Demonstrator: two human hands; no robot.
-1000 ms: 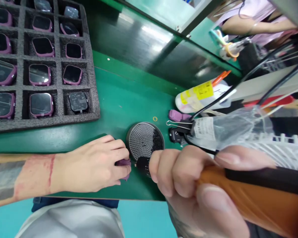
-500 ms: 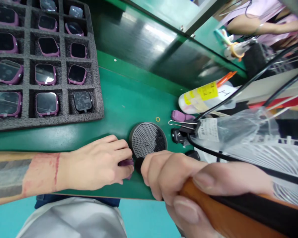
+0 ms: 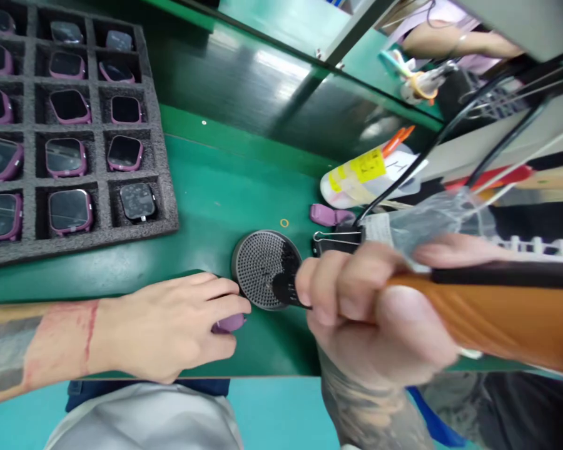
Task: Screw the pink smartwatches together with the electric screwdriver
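My left hand rests near the front edge of the green bench, its fingers closed round a purple watch case, mostly hidden beneath them. In my right hand is an orange and black electric screwdriver, its thick body pointing off to the right. The screwdriver's black nose lies over a round grey screw tray with small holes, where dark screws cluster on the right side. Whether the bit carries a screw cannot be made out. The screw tray sits just beyond my left fingertips.
A grey foam tray of purple watches stands at the left. Toward the right lie a purple part, a binder clip, a white bottle, cables and a plastic bag. Another person's arm shows behind the partition.
My right hand has moved the screwdriver's nose from beside the purple watch case to over the screws in the round tray. My left hand keeps hold of the case. The view has shifted slightly.
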